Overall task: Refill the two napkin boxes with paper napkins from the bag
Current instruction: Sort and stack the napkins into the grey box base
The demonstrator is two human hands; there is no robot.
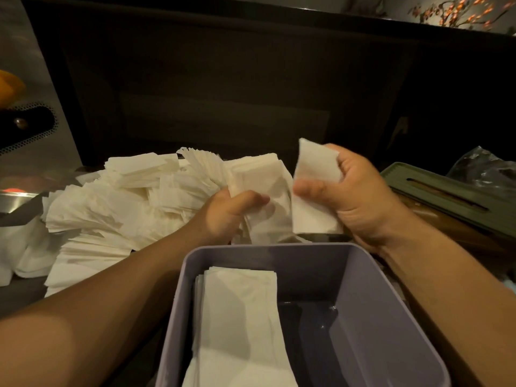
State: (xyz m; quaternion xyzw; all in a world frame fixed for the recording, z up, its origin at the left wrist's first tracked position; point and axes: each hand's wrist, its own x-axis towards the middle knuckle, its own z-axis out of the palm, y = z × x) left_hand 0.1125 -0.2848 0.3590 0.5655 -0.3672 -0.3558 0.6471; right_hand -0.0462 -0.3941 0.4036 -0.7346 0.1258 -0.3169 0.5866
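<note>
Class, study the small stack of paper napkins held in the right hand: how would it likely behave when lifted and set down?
The napkin stack probably feels very light, since the right hand holds it by one edge. It likely flexes; its free corner stands unsupported yet looks soft. Loose sheets may slide apart, as the napkin pile has fanned out.

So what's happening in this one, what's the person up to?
A person is refilling napkin boxes by hand. The right hand holds a small stack of napkins, while the left hand grips more from the loose pile of napkins spread on the counter. In front of them, the open purple box is only partly filled: one stack lies along its left side, the right side bare. A green slotted lid sits to the right, beside a crumpled plastic bag.
</note>
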